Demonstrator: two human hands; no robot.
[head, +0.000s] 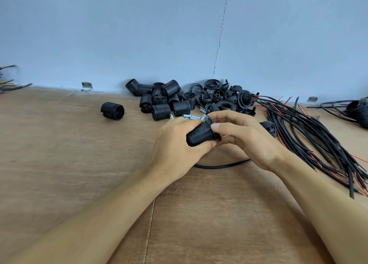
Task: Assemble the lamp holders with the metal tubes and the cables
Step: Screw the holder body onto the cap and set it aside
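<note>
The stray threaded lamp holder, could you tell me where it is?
Head view: the stray lamp holder lies on the table, left of the lamp holder pile, near the wall.

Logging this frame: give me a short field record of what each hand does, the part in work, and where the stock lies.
left hand: grips the ribbed lamp holder
right hand: pinches the lamp holder's flanged end
black cable: lies on the table beneath the hands; its join to the holder is hidden
holder bodies: piled by the wall
lone holder: lies apart, left of the pile
caps: piled right of the bodies
metal tubes: just behind the hands
cable bundle: far right
</note>
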